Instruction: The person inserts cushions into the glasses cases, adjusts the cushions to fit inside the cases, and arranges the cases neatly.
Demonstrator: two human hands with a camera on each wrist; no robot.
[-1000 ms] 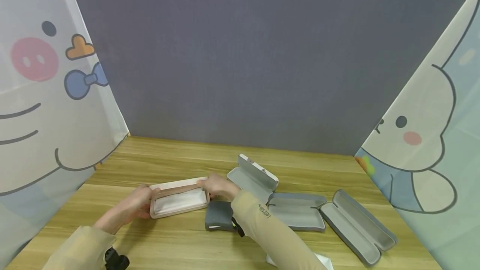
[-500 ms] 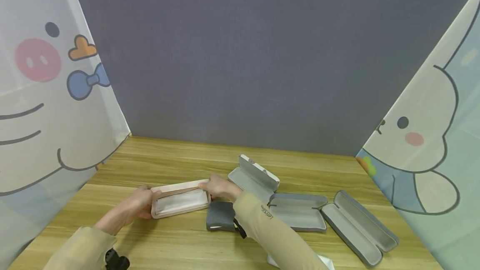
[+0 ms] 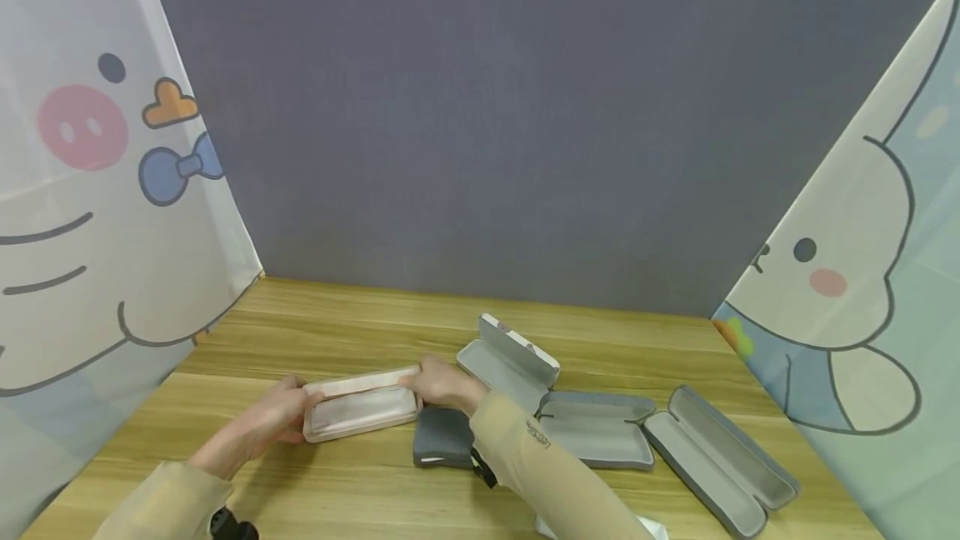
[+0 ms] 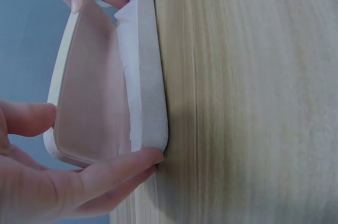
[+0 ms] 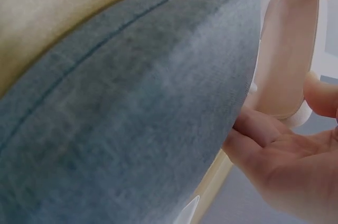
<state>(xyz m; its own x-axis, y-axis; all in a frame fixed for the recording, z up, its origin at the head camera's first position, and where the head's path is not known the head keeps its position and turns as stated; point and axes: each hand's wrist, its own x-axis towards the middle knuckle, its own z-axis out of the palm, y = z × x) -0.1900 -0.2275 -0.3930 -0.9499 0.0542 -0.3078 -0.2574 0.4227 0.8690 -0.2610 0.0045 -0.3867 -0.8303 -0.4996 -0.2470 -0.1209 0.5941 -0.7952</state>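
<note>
From here I see left hand (image 3: 257,428) and right hand (image 3: 444,385) pinching opposite ends of the part-open pale case (image 4: 150,76) (white sheet (image 3: 366,410) inside), presumably to control its lid evenly.

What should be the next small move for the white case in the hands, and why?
Probably lower the half-open lid gently: the left hand and right hand grip the white eyeglass case by its ends, thumbs on that lid, and a thin white sheet lies inside.

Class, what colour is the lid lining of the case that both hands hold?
Pinkish beige; the lining shows best in the left wrist view.
</note>
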